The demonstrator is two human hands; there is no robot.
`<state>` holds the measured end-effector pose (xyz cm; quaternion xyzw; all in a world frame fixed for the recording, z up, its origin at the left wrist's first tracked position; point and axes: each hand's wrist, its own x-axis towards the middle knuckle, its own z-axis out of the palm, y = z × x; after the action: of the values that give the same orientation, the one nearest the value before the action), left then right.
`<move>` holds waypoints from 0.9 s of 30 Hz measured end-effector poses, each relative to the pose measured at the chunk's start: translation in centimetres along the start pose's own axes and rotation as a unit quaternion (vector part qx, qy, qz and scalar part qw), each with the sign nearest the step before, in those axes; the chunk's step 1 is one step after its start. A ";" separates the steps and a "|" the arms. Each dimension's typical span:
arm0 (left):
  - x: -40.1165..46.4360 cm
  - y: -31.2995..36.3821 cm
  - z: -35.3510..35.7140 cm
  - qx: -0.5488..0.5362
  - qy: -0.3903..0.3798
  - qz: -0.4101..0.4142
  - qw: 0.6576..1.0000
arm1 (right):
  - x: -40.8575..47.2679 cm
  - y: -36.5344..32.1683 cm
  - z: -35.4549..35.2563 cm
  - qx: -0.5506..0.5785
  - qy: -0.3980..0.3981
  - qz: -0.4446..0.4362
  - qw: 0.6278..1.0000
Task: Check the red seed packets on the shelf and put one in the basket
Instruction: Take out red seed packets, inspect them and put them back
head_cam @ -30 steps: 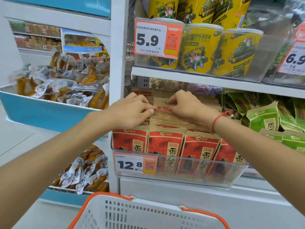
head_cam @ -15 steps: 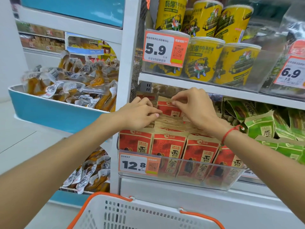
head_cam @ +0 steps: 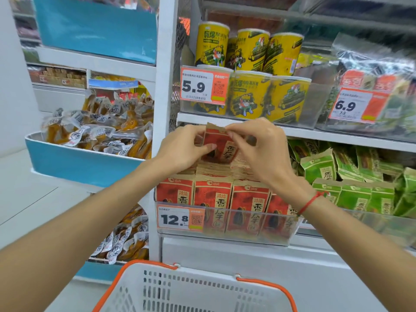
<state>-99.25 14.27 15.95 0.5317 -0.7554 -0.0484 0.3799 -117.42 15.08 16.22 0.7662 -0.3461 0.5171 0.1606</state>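
**One red pkt half out of the row — risks from here**

Both my hands are on one red seed packet point(head_cam: 221, 146), lifted above the rest of the red packets point(head_cam: 213, 194), which stand in rows behind the clear bin front point(head_cam: 225, 224) at the shelf's front edge. Left hand point(head_cam: 180, 149) curls round its left side, thumb pressed on the face. Right hand point(head_cam: 261, 149) pinches the top crimp w/ fingers point(head_cam: 234, 131) bent. So both closed on the pkt, neither open.

What could go wrong, imo:
- Pkt's lower edge looks wedged among neighbours; pulling fast could drag 1–2 more up & tip them over the bin front.
- Top crimp is thin kraft-type paper; a hard pinch there could crease or tear it.
- Basket point(head_cam: 157, 287) sits below, near me, well apart from the pkt. A careless drop could hit the orange rim & bounce out.

Materials: pkt is flat, rectangular, matte paper, red face, brown edges. Bin is glossy see-thru plastic. Basket is white perforated plastic.
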 end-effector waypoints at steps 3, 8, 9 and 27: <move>-1.0 1.1 -0.4 -0.005 0.038 0.035 0.999 | 0.2 -0.5 -1.6 0.033 0.032 0.006 0.999; -2.5 2.2 -1.5 -0.091 0.069 0.061 0.992 | 0.4 -2.2 -4.2 0.104 0.057 0.023 0.993; -2.8 2.6 -1.8 -0.118 0.069 0.066 0.988 | 0.3 -2.6 -4.6 0.120 0.052 0.037 0.991; -11.7 0.4 2.0 -0.364 -0.106 -0.084 0.922 | -8.2 -3.8 -1.5 0.360 -0.179 0.364 0.840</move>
<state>-99.06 23.60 8.66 0.4103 -0.6740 -0.4074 0.4597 -117.67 21.70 9.85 0.6681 -0.4121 0.4804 -0.3911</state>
